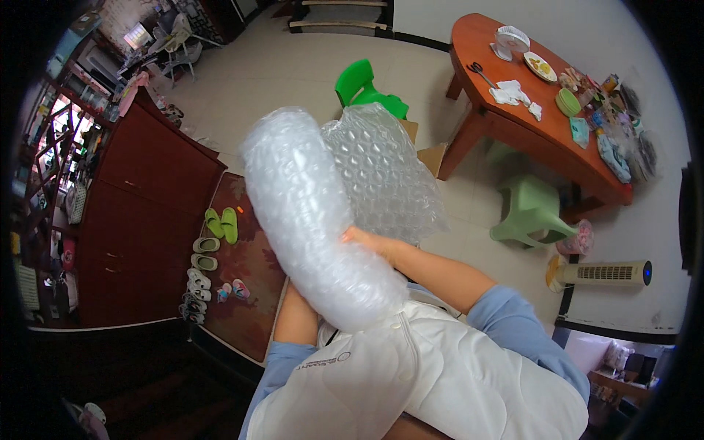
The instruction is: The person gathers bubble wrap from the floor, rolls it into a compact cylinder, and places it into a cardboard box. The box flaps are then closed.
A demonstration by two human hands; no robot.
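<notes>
A thick, bent roll of clear bubble wrap (300, 203) spans from my lap up to the middle of the view. My right hand (366, 240) grips its right side, with the fingers partly sunk in the film. Behind the roll my left hand is hidden; only the left forearm shows, passing underneath it. A loose, flatter sheet of bubble wrap (385, 176) with large air cells extends to the right of the roll. Parts of a cardboard box (432, 158) show past that sheet's right edge.
Beyond the sheet stands a green plastic chair (379, 99). At right, a wooden table (528, 129) bears scissors (479, 72), a small fan (510, 39) and a plate. Below it are a pale green stool (531, 209) and a tower fan (602, 273). Shoes (201, 280) line the red mat (250, 324).
</notes>
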